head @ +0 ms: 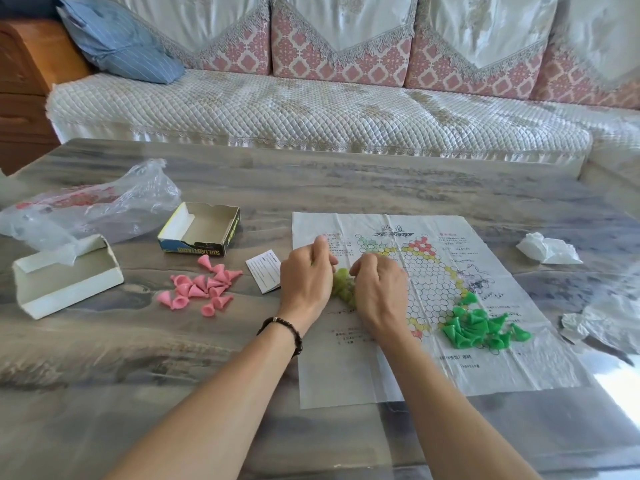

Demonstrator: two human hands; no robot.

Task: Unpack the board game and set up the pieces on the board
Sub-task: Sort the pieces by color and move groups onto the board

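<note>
A thin paper game board (pixel 433 358) with a hexagon grid lies flat on the table. My left hand (pixel 304 282) and my right hand (pixel 379 289) are close together over its left part, fingers curled on a bundle of yellow-green cone pieces (pixel 342 287) that looks wrapped in clear film. A heap of bright green cone pieces (pixel 481 325) lies on the board's right side. Loose pink cone pieces (pixel 201 287) are scattered on the table left of the board. A small folded leaflet (pixel 265 273) sits by my left hand.
The open game box (pixel 201 228) and its white inner tray (pixel 65 275) stand at the left, behind them a crumpled clear plastic bag (pixel 90 202). Torn white wrappers (pixel 547 249) lie at the right edge. A sofa (pixel 311 109) runs behind the table (pixel 173 393).
</note>
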